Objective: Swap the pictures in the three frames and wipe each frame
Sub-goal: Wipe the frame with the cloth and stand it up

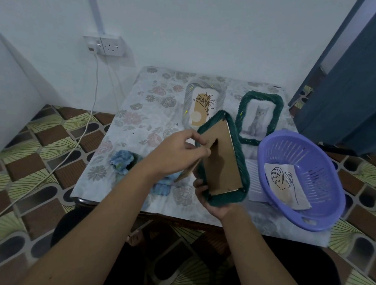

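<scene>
I hold a dark green rope-edged frame [239, 147] upright above the table with its brown cardboard back facing me. My right hand [211, 202] grips its bottom edge from below. My left hand [181, 153] pinches the cardboard stand flap at the frame's left side. A grey-white frame [190, 96] with a plant drawing lies flat at the back of the table. A second green frame [277, 109] with a cat picture lies to its right. A loose leaf-drawing picture [286, 186] lies inside the purple basket [322, 215]. A blue cloth [123, 161] sits on the table under my left forearm.
The small table has a floral cover [140, 105] and stands against a white wall. A wall socket [107, 45] with a white cable is at the back left. A dark blue door [360, 78] stands at the right. White paper [251, 173] lies beside the basket.
</scene>
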Demonstrator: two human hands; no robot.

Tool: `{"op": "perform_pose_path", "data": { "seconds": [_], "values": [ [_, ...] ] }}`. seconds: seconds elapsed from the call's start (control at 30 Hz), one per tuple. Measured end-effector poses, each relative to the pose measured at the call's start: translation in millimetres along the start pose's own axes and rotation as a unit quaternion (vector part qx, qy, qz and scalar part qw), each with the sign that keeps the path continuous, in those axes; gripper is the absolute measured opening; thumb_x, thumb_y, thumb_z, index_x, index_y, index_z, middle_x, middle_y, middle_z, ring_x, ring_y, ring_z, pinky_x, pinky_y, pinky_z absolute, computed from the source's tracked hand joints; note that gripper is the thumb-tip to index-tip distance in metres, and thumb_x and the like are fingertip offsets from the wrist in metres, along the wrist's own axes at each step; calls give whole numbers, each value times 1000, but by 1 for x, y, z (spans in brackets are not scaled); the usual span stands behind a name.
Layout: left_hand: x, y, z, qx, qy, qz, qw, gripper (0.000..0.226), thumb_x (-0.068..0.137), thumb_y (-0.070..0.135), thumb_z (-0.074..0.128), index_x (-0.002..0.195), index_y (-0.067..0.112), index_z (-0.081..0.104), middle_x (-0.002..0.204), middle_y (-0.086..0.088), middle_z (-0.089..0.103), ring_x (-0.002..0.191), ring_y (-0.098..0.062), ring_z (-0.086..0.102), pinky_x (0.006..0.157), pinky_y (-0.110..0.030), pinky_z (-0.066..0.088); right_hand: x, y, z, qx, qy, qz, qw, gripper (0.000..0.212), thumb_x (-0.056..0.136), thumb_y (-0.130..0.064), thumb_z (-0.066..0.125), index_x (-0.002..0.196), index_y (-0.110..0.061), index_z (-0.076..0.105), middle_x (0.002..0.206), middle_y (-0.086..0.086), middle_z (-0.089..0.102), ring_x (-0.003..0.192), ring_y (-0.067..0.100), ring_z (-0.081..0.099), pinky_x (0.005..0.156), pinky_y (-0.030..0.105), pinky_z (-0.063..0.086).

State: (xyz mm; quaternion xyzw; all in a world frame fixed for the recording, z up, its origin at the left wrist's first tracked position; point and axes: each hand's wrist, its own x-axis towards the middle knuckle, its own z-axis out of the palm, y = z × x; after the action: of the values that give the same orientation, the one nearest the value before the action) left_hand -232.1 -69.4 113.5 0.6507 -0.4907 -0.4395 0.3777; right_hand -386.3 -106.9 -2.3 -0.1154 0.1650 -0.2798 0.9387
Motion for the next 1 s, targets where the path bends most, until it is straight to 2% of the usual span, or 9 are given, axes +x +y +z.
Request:
{"op": "perform_pose_path", "data": {
  "seconds": [0.17, 0.27, 0.37, 0.5, 0.67, 0.77, 0.83, 0.9, 1.0],
  "values": [
    [-7, -16, -8, -54, 14, 25, 998, 9, 92, 22, 65, 101, 20, 67, 86, 0, 76, 76, -15, 66, 74, -30, 56, 1, -14, 10, -86, 20, -10, 996, 67, 51, -21, 97, 111, -5, 73, 96, 7, 65, 64, 14, 59, 57, 21, 53],
    [-8, -29, -13, -67, 35, 33, 997, 8, 91, 16, 68, 99, 13, 69, 87, -8, 76, 81, -23, 74, 82, -40, 59, 3, -20, 15, -172, 88, -37, 980, 30, 91, -18, 67, 119, -9, 63, 87, 3, 61, 59, 9, 59, 54, 21, 51],
    [-6, -45, -19, 2, 81, 44, 996, 12, 88, 22, 72, 97, 16, 70, 87, 1, 75, 77, -11, 73, 73, -33, 60, 5, -24, 14, -237, 131, -65, 960, 24, 104, -17, 44, 121, -13, 61, 82, -2, 71, 68, 9, 68, 58, 23, 54],
    [-1, -70, -24, 148, 150, 44, 977, 19, 84, 35, 75, 95, 23, 65, 85, 9, 69, 74, -7, 67, 67, -26, 55, 11, -24, 1, -275, 154, -100, 944, 36, 101, -15, 51, 137, -17, 55, 128, 7, 67, 117, 24, 63, 93, 38, 55],
    [3, -101, -17, 261, 150, 16, 953, 42, 81, 2, 64, 48, 14, 40, 45, 2, 45, 42, -8, 41, 44, -25, 34, 15, -13, -3, -360, 193, -144, 901, 36, 100, -12, 54, 133, -26, 56, 116, 0, 71, 108, 19, 66, 88, 33, 55],
    [6, -115, -15, 265, 133, -10, 955, 48, 77, -12, 53, 45, 14, 28, 42, 5, 35, 40, -4, 31, 35, -15, 27, 16, -6, -4, -410, 198, -165, 875, 39, 100, -12, 54, 137, -28, 54, 117, -3, 70, 112, 19, 64, 94, 37, 54],
    [10, -123, -14, 189, 117, -55, 974, 43, 78, -7, 56, 47, 13, 32, 44, 0, 40, 43, -11, 34, 43, -18, 31, 15, -2, 1, -425, 188, -184, 866, 39, 101, -10, 53, 136, -28, 53, 116, -6, 70, 110, 14, 65, 96, 36, 54],
    [9, -120, -12, 4, 111, -88, 990, 30, 83, 5, 61, 55, 6, 50, 55, -9, 56, 56, -20, 50, 56, -33, 44, 15, -1, 4, -433, 179, -206, 859, 37, 101, -9, 51, 131, -31, 53, 115, -9, 70, 108, 8, 65, 95, 32, 53],
    [8, -103, -10, -293, 116, -167, 934, 38, 102, 35, 48, 100, 4, 71, 96, -14, 75, 92, -30, 70, 84, -44, 58, 18, -3, 7, -446, 171, -235, 846, 38, 102, -10, 50, 131, -34, 53, 122, -7, 68, 114, 8, 63, 95, 29, 53]
  ]
}}
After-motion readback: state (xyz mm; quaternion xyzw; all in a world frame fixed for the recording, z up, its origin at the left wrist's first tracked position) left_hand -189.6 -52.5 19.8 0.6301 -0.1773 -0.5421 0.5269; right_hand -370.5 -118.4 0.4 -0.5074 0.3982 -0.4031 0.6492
